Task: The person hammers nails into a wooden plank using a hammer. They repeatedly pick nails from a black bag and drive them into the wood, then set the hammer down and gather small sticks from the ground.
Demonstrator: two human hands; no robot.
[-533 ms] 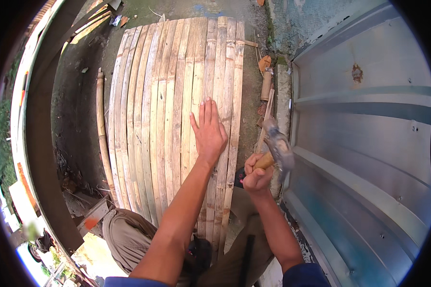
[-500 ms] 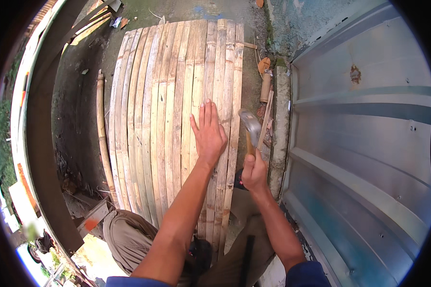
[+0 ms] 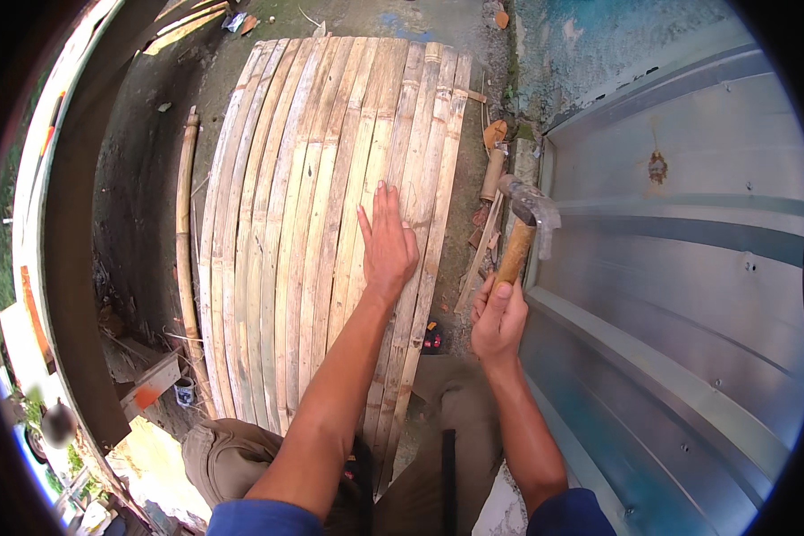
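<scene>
A panel of pale bamboo slats (image 3: 313, 205) lies flat on the ground in front of me. My left hand (image 3: 387, 243) rests palm down on its right side, fingers spread and pressing the slats. My right hand (image 3: 498, 314) grips the wooden handle of a hammer (image 3: 520, 232). The hammer's metal head is raised and blurred above the panel's right edge, near the metal sheet.
A corrugated metal sheet (image 3: 679, 295) fills the right side. A loose bamboo pole (image 3: 185, 241) lies left of the panel. Short bamboo offcuts (image 3: 491, 170) and debris lie between panel and sheet. A dark curved beam (image 3: 71, 268) runs along the left. My knees sit at the bottom.
The hammer swung down toward the panel's right edge and has come back up to the right. My left hand has stayed flat on the slats.
</scene>
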